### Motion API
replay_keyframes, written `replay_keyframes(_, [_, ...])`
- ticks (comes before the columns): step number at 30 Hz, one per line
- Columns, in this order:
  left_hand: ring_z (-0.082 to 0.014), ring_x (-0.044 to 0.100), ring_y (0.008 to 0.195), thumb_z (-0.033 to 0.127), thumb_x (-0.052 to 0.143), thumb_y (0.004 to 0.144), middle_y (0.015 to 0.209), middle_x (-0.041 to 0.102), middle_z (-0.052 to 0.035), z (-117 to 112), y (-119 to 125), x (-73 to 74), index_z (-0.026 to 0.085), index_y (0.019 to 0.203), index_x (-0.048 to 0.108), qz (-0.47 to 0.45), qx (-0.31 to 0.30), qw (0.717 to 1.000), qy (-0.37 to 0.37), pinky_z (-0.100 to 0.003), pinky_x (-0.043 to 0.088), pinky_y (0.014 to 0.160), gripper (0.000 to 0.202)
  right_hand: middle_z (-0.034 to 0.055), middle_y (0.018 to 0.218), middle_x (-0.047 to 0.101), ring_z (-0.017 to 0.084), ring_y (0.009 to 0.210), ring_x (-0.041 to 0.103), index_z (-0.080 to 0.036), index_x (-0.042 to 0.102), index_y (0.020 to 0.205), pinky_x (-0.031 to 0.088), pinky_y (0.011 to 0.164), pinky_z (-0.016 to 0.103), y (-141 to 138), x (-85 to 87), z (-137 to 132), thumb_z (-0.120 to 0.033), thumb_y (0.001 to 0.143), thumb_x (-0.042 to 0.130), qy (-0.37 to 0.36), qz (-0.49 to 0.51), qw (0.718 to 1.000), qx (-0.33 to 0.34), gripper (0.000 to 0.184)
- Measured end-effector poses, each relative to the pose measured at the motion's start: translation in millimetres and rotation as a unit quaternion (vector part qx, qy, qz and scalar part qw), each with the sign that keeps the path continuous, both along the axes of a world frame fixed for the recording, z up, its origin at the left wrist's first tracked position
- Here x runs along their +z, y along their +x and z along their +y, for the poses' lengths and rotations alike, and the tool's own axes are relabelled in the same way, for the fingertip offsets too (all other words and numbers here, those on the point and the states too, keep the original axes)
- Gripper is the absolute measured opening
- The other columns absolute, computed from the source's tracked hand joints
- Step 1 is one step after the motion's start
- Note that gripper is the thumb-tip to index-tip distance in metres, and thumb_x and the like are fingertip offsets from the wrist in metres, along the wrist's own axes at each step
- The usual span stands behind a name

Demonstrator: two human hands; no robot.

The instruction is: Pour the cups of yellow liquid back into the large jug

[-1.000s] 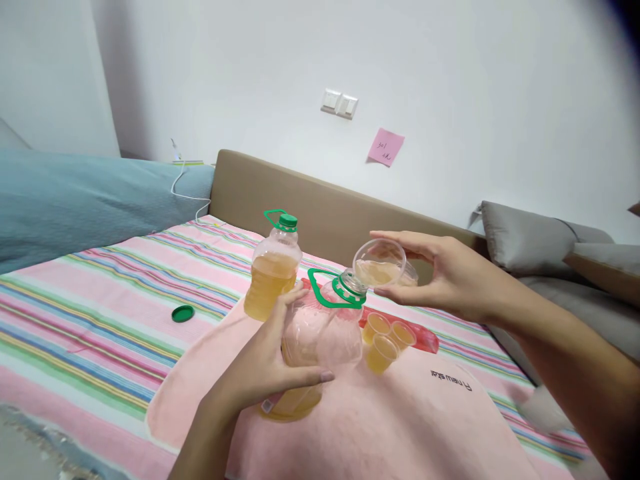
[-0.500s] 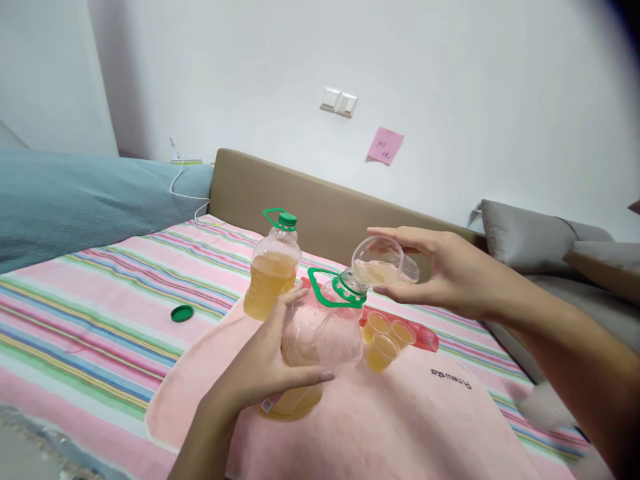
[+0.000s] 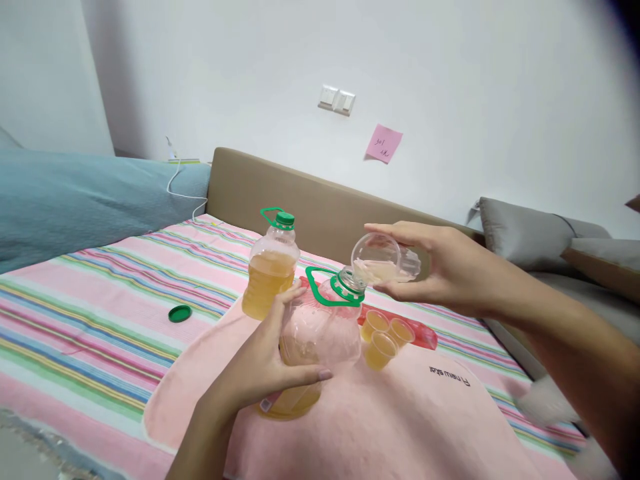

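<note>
My left hand (image 3: pixel 270 363) is wrapped round an uncapped clear plastic bottle (image 3: pixel 335 333) with a green handle ring and some yellow liquid low inside. The bottle leans to the right. Between the thumb and fingers of my right hand (image 3: pixel 435 267) is a clear plastic cup (image 3: pixel 375 257), tipped on its side with its rim at the bottle's mouth. A little pale liquid lies along the cup's lower wall. Behind and left stands a second bottle (image 3: pixel 273 273) of yellow liquid, its green cap on. Three cups of yellow liquid (image 3: pixel 384 350) stand close together to the right.
A green cap (image 3: pixel 180 313) lies on the striped bedsheet (image 3: pixel 100 320) at left. Under the bottles and cups is a pink mat (image 3: pixel 425 427); a red packet (image 3: pixel 425 335) lies behind the cups. Grey cushions (image 3: pixel 530 233) are at right, and a brown headboard (image 3: pixel 300 193) runs along the back.
My right hand has tipped the cup slightly further, and less liquid shows in it. The bottle stays in my left hand at nearly the same lean. The whole view has shifted slightly.
</note>
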State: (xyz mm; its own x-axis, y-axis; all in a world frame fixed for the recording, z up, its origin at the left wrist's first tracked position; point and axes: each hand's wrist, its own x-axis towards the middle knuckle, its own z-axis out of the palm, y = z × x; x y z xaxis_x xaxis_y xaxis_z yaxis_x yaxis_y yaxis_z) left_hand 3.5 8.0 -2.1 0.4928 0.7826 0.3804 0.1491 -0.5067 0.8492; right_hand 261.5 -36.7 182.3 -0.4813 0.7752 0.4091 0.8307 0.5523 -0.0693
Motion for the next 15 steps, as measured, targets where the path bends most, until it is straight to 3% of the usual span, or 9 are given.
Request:
replay_keyframes(6, [-0.0363,0.037,0.153,0.057,0.088,0.072,0.164,0.038,-0.0104,0.3,-0.9,-0.5,0.034,0.151,0.028,0.001,-0.003,1.0,0.006,-0.058,0.035,0.125,0.103,0.0042,0.127,0.068,0.028,0.109,0.067,-0.024,0.059,0.146,0.057,0.089,0.039,-4.1,1.7,0.6,-0.034,0.085,0.076,0.031,-0.033,0.999,0.022,0.064])
replay_keyframes(15, [-0.0386,0.04,0.151,0.058,0.088,0.072,0.162,0.041,-0.0134,-0.1,-2.6,1.4,0.03,0.151,0.03,0.005,0.006,1.0,0.015,-0.059,0.037,0.123,0.102,0.0088,0.133,0.065,0.03,0.113,0.065,-0.019,0.057,0.148,0.056,0.092,0.043,-13.5,6.5,-3.0,-0.025,0.086,0.07,0.065,-0.09,0.994,0.02,0.064])
